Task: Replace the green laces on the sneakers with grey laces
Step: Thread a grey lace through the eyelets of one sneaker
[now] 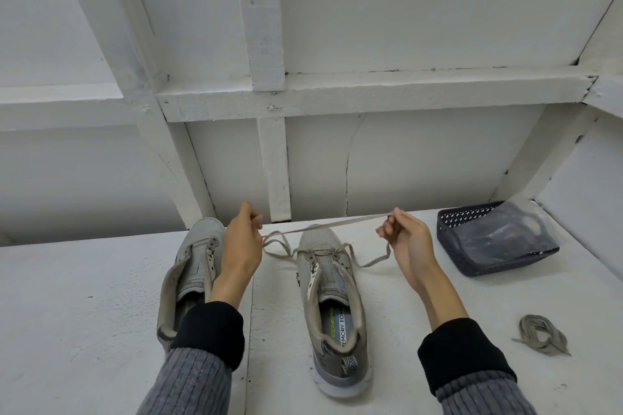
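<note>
Two grey sneakers stand side by side on the white table, toes pointing away from me. The left sneaker [188,266] has no lace in its eyelets. The right sneaker [332,293] has a grey lace [323,225] threaded through its lowest eyelets near the toe. My left hand [241,246] pinches one end of that lace above the left sneaker. My right hand [406,239] grips the other end to the right of the toe, and a tail hangs below it. The lace runs taut between both hands. A bundled greenish-grey lace [541,335] lies at the right.
A dark mesh basket [451,229] with a clear plastic bag [505,232] in it sits at the back right of the table. A white panelled wall with wooden battens [273,165] rises right behind the table's far edge.
</note>
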### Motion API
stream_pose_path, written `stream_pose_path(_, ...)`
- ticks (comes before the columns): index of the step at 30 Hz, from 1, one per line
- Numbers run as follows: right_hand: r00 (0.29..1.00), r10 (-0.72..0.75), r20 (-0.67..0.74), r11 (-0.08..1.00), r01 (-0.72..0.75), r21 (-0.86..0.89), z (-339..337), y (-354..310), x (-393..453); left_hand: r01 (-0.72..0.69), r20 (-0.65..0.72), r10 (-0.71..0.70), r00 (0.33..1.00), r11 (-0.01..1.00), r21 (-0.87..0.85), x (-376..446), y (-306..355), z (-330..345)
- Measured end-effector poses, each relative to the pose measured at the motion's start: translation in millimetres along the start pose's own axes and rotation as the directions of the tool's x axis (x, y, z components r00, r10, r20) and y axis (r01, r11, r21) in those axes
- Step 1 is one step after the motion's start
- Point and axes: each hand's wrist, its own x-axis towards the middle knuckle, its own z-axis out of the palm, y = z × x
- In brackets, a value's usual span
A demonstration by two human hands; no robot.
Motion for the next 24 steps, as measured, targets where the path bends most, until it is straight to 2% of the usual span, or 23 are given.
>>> stream_pose_path(1,1.0,-0.004,-0.011,0.999,0.004,-0.032,-1,1,0,0.009,0.011,-0.009,1.0,1.0,-0.012,0,0,1)
stream_pose_path(3,1.0,-0.021,-0.012,0.979,0.018,-0.201,-1,5,1,0.057,0.079,-0.046,0.996,0.988,-0.141,-4,7,7)
stream_pose_path(6,0.999,-0.051,0.018,0.86,0.053,-0.508,1,9,0,0.101,0.202,-0.028,0.979,0.927,-0.361,-13,23,19)
stream_pose_path(7,0.997,-0.072,0.04,0.769,0.082,-0.634,0,11,0,0.107,0.223,-0.012,0.975,0.901,-0.419,-15,29,22)
stream_pose_path(9,0.996,-0.046,0.073,0.45,0.086,-0.889,-1,17,2,0.137,0.255,-0.003,0.967,0.85,-0.509,-18,39,24)
stream_pose_path(10,0.997,-0.009,0.071,0.317,0.07,-0.946,-1,20,2,0.158,0.273,-0.006,0.962,0.829,-0.536,-18,42,25)
stream_pose_path(11,0.997,0.0,0.072,0.282,0.069,-0.957,0,23,0,0.177,0.293,-0.009,0.956,0.814,-0.553,-19,45,26)
stream_pose_path(12,0.997,-0.013,0.082,0.331,0.082,-0.94,3,25,-1,0.196,0.314,-0.015,0.949,0.808,-0.556,-19,46,27)
stream_pose_path(15,0.991,-0.091,0.102,0.67,0.137,-0.73,14,24,-8,0.239,0.376,-0.026,0.926,0.811,-0.534,-21,47,29)
stream_pose_path(17,0.992,-0.072,0.102,0.788,0.119,-0.604,20,24,-10,0.259,0.397,-0.03,0.918,0.802,-0.538,-24,47,30)
stream_pose_path(19,0.993,-0.029,0.118,0.833,0.09,-0.545,24,28,-11,0.263,0.417,-0.014,0.909,0.795,-0.547,-27,47,32)
stream_pose_path(24,0.989,-0.026,0.148,0.852,0.099,-0.514,25,36,-15,0.197,0.405,0.03,0.914,0.839,-0.507,-33,47,41)
